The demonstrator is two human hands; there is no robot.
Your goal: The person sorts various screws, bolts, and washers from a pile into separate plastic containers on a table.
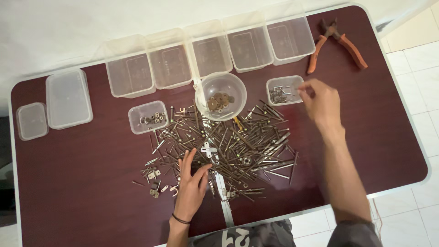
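Observation:
A wide pile of nails, screws and small metal fittings [228, 144] lies on the dark red table [82, 183]. My left hand [191, 183] rests on the pile's near left edge with fingers spread, touching loose pieces. My right hand [320, 101] hovers by the small square tub [284, 90] holding a few screws, its fingertips pinched together over the tub's right rim; whether it holds a piece I cannot tell. A clear round bowl [222, 95] with brown washers stands behind the pile. Another small tub [147, 116] at the left holds nuts.
Several taller clear tubs [208, 55] line the far edge. Two lidded tubs [68, 98] stand at the far left. Orange-handled pliers [336, 43] lie at the far right corner. A pale strip [225, 206] runs down the table's middle toward me.

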